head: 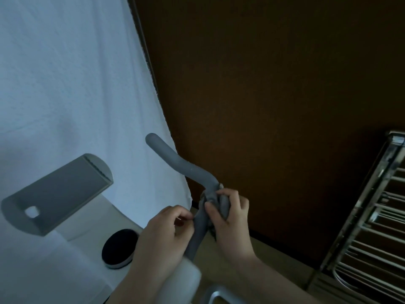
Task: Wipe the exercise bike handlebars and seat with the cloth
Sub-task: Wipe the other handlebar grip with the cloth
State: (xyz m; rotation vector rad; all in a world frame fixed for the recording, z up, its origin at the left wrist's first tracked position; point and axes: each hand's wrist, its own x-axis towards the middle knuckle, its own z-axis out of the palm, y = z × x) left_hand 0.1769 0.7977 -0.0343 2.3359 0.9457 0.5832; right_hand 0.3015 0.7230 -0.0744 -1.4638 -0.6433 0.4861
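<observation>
**Both hands close on a grey handlebar, cloth bunched at the bend**

The right hand clenches a crumpled grey cloth around the handlebar, thumb pressed on the near side and fingers curled over the far side, just below the bar's bend. The left hand sits immediately to the left, its fingertips pinched together against the bar's lower stretch; whether they also catch an edge of the cloth cannot be told. From the hands the grey padded bar runs up and to the left, ending in a rounded tip against a white curtain. Downward it meets the bike's white body near the bottom of the view. Further left, a grey tablet holder juts out at a tilt, and a round black knob with a pale rim sits below it. A dark brown wall fills the far right, and a chrome wire rack stands at the right edge. The seat is out of view.
</observation>
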